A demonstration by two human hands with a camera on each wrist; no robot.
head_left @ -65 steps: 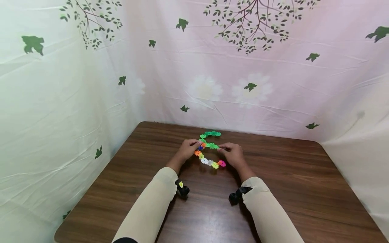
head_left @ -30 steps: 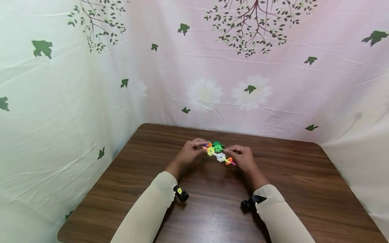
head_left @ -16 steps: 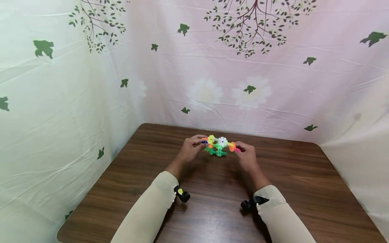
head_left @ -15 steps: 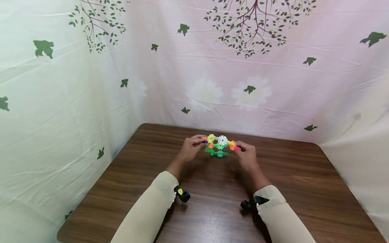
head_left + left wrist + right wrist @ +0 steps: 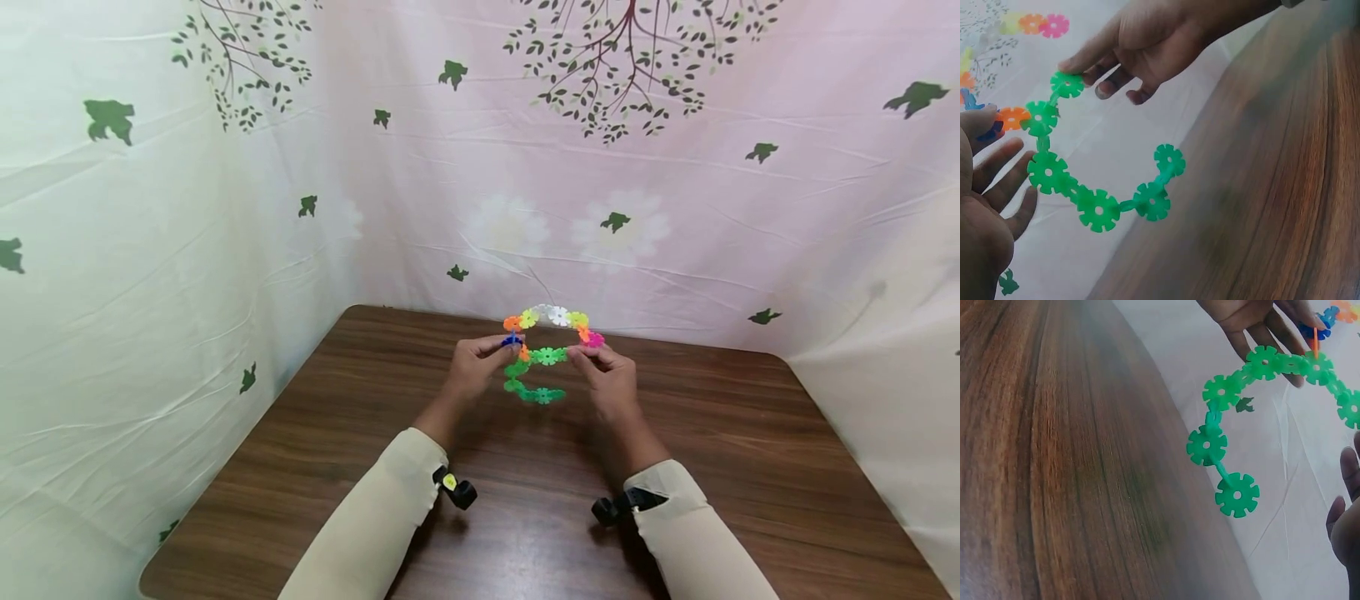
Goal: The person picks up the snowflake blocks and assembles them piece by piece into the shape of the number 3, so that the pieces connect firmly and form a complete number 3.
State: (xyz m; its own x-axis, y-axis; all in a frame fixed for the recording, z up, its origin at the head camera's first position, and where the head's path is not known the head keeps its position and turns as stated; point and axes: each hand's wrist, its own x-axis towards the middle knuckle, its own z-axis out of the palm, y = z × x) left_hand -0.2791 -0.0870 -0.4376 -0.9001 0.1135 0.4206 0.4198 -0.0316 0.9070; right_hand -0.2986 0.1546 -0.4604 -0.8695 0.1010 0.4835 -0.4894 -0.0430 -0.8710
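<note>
Above the table I hold a figure of linked plastic snowflake discs (image 5: pixel 548 356), tilted up and shaped roughly like an S or 8. My left hand (image 5: pixel 474 367) pinches it at the blue disc (image 5: pixel 512 340) on its left side. My right hand (image 5: pixel 611 379) pinches the end green disc (image 5: pixel 1067 84) of the middle row, just below the pink disc (image 5: pixel 596 339). Orange, yellow and white discs (image 5: pixel 559 316) arch across the top. Below, a green chain (image 5: pixel 1222 392) curves round to a loose end, touched by neither hand.
Under the hands lies a brown wood-grain table (image 5: pixel 720 467) with rounded corners. A pale cloth (image 5: pixel 405 183) printed with leaves and flowers hangs behind and at the sides. Each wrist carries a small black camera (image 5: pixel 457 490).
The disc figure has turned over: its multicoloured arc swung from the near side to the top, and the green chain now hangs below. My right hand has moved slightly right.
</note>
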